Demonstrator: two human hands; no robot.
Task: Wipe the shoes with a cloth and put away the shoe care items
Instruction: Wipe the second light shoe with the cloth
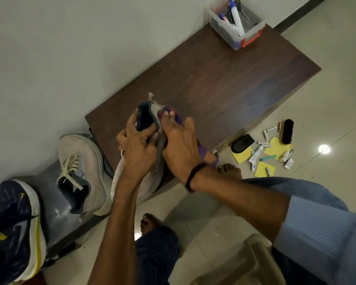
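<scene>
The left hand (pixel 139 144) is reached forward from a bare forearm, its fingers curled over the collar and into the opening of a grey shoe (pixel 155 109), which is gripped and held heel-up above the near edge of a brown table (pixel 224 79). The right hand (pixel 178 145), marked by a black wristband (pixel 193 175), is laid flat with fingers straight, and a purple cloth (pixel 178 120) is pressed against the side of that shoe. Three shoes are seen: the one held, a second grey shoe (pixel 80 169) to the left, and a navy shoe (pixel 14 223) at the far left. One plastic box (pixel 237 41) is set on the table's far corner. On the floor (pixel 327 112) lie one brush (pixel 287 131), one black pad (pixel 242 142), three yellow sheets (pixel 274 146) and several small tubes (pixel 255 154), too small to be counted.
</scene>
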